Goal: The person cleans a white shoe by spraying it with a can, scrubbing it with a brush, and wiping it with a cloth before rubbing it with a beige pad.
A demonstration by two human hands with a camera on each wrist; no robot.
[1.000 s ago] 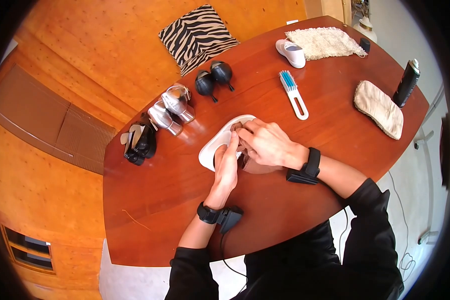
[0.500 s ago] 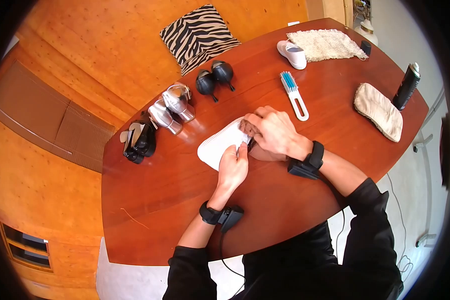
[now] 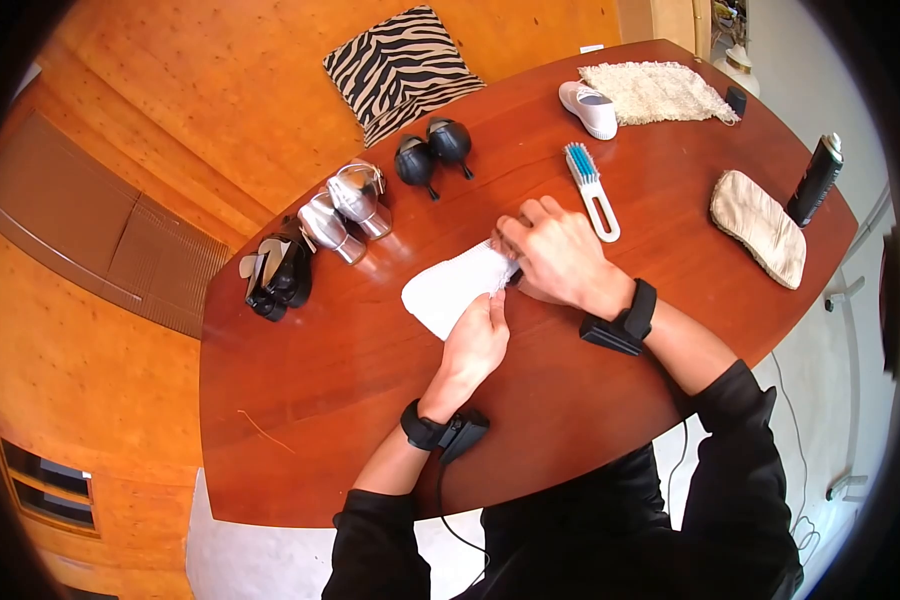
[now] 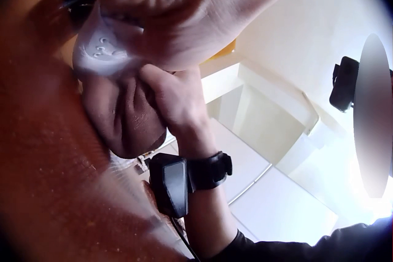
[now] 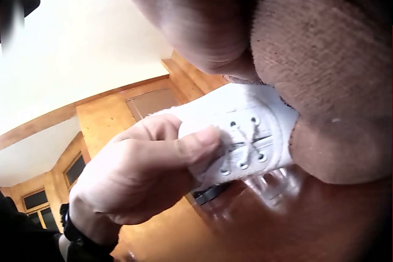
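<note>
A small white lace-up shoe (image 3: 440,290) is held off the middle of the table with its pale sole toward the head camera. My left hand (image 3: 478,343) grips it, thumb pressed near the laces (image 5: 249,142) in the right wrist view. My right hand (image 3: 565,255) holds a soft brown cloth (image 5: 325,59) against the shoe's end. The cloth hangs in folds under the right hand in the left wrist view, and its far part is hidden by the fingers. The hand and cloth edge look blurred.
A white brush with blue bristles (image 3: 592,195) lies beyond my right hand. Another white shoe (image 3: 592,110) stands by a cream shaggy cloth (image 3: 660,92). Silver heels (image 3: 355,205), black heels (image 3: 435,155) and black shoes (image 3: 278,275) line the far left edge. A spray can (image 3: 815,180) stands beside a beige pad (image 3: 758,228).
The shoe has turned so its sole now faces the head camera. My left hand has shifted slightly right, and my right hand has moved the cloth over the shoe's end, up and right.
</note>
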